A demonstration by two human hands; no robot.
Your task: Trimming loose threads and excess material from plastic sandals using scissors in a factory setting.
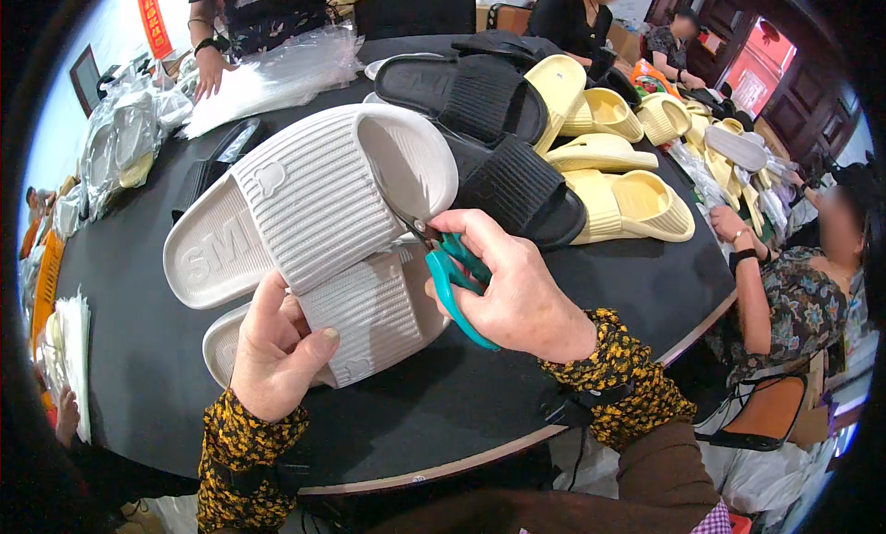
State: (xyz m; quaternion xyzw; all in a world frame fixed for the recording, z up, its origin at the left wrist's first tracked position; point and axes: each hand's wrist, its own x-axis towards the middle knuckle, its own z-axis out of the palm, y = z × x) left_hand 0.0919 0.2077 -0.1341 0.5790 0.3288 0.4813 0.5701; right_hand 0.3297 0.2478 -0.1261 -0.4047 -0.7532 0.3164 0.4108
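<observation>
A light grey slide sandal [309, 211] with a ribbed strap lies at the middle of the black table, overlapping a second grey slide [369, 317] nearer me. My left hand [281, 359] grips the slides at the edges of their straps, its thumb on the nearer strap. In my right hand [526, 299] is a pair of scissors [452, 299] with teal handles. The blades point up and left at the opening edge of the farther slide's strap; their tips are partly hidden against it.
Beyond the grey pair lie black slides [517, 188] and several yellow slides [637, 202]. Clear plastic bags [277, 77] lie at the far left, near another person's hand [212, 72]. Bagged slides [125, 146] rest on the left edge. A person [784, 294] sits at the right.
</observation>
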